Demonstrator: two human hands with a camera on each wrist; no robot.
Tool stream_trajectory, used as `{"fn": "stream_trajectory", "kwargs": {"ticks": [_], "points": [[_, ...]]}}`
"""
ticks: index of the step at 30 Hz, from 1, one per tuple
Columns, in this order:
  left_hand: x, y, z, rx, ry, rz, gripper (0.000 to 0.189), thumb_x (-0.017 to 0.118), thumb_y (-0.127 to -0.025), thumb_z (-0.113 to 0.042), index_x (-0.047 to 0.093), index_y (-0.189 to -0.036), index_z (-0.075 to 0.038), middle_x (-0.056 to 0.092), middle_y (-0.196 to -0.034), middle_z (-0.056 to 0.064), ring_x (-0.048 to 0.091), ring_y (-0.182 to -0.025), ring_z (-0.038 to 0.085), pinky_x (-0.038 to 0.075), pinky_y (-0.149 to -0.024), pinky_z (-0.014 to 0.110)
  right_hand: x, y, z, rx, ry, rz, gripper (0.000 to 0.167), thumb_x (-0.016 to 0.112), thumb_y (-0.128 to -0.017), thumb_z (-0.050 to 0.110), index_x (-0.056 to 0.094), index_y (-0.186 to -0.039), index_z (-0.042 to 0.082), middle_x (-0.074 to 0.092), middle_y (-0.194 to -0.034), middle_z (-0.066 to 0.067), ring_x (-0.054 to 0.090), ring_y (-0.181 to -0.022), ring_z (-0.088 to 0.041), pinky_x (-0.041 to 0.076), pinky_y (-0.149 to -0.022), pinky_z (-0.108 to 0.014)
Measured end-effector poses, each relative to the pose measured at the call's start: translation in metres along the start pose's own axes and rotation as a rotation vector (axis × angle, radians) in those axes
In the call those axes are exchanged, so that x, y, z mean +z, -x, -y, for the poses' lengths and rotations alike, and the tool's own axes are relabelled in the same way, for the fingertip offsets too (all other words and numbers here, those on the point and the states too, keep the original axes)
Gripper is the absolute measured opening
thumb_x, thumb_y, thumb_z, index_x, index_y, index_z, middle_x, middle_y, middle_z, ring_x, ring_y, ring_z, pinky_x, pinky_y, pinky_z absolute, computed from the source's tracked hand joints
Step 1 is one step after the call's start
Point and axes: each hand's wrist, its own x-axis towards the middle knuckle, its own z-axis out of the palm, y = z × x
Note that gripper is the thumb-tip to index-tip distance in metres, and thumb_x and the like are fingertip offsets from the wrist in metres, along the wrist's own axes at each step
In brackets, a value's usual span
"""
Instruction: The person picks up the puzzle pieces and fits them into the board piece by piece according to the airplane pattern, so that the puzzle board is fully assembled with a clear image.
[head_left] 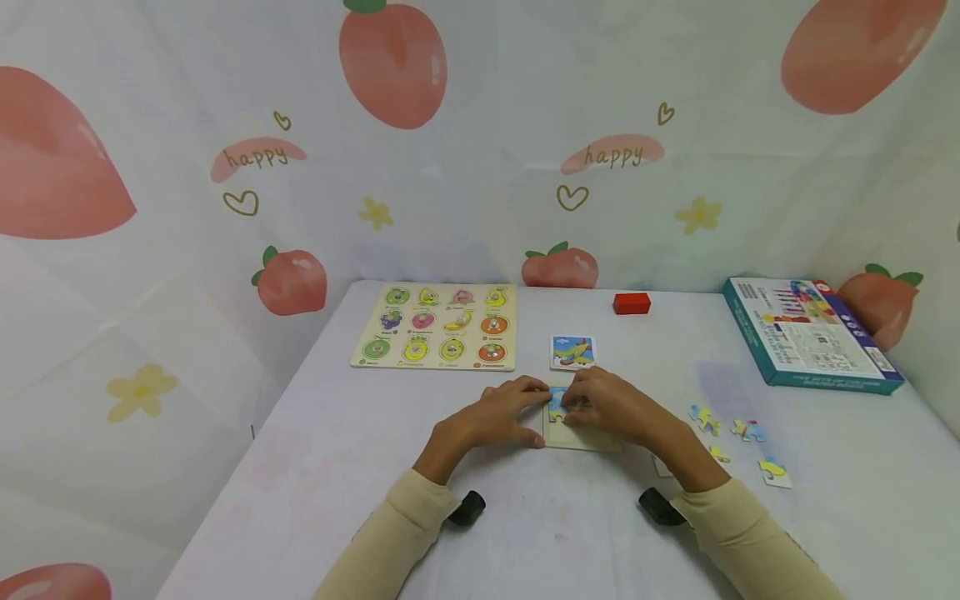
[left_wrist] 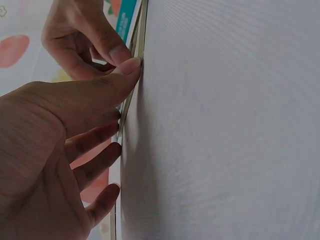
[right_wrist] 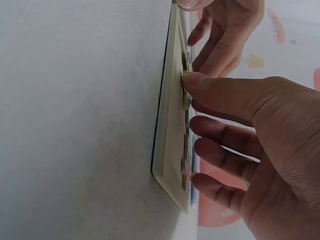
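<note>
A small wooden puzzle tray (head_left: pixel 581 440) lies on the table between the hands. Blue puzzle pieces (head_left: pixel 556 403) sit in its upper left part, while its lower strip shows bare wood. My left hand (head_left: pixel 498 412) grips the tray's left side, thumb near the lower corner, index finger near the upper one. Over the tray, my right hand (head_left: pixel 611 406) pinches a puzzle piece (right_wrist: pixel 187 101) between thumb and index finger, its other fingers loosely bent. That hand covers much of the tray in the head view. Just behind stands a picture card of a yellow airplane (head_left: pixel 573 352), lying flat.
Several loose puzzle pieces (head_left: pixel 748 430) lie right of the right hand, some partly behind the forearm. A wooden fruit board (head_left: pixel 435 327) lies at the back left. A red block (head_left: pixel 632 303) stands at the back, and a flat teal-edged box (head_left: pixel 813 333) at the back right.
</note>
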Motion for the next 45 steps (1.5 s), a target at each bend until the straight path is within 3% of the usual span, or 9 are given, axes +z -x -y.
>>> {"fn": "stream_trajectory", "kwargs": {"ticks": [27,45], "points": [[0.0012,0.0004,-0.0004,-0.003,-0.009,-0.005,0.073,0.081,-0.095,-0.036,0.051,-0.159,-0.018,0.045,-0.162,-0.001,0.039,-0.152,0.017,0.036,-0.115,0.046,0.0024,0.0003,0.0026,0.022,0.052,-0.012,0.022,0.086,-0.090,0.022,0.084,-0.109,0.011,0.070,-0.102,0.003,0.065,-0.102,-0.019,0.057,-0.093,-0.042],[0.0013,0.0004,0.0000,-0.004,-0.015,-0.003,0.074,0.081,-0.095,-0.037,0.051,-0.159,-0.018,0.045,-0.162,-0.002,0.039,-0.152,0.016,0.036,-0.116,0.046,0.0001,-0.0015,-0.0016,0.068,-0.056,0.005,0.023,0.086,-0.091,0.027,0.084,-0.110,0.014,0.072,-0.103,0.006,0.063,-0.103,-0.017,0.055,-0.093,-0.042]]}}
